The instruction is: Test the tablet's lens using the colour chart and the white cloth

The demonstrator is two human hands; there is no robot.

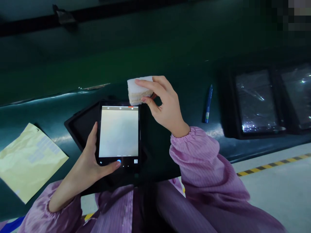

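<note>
A black tablet (119, 132) with a lit, pale screen is in my left hand (94, 161). The thumb touches the blue round button at the bottom of the screen, and the fingers go behind the left edge. Above the tablet's top right corner, my right hand (164, 100) pinches a white foam block (139, 85) with a beige band along its side. Under the tablet, partly covered by it, lies a black tray (81, 126).
A yellow paper sheet (29, 158) lies on the dark green table (184, 106) at the left. To the right are a blue pen (208, 104) and black trays (229, 106) holding plastic-wrapped flat items (257, 97). Yellow-black tape (272, 164) marks the floor.
</note>
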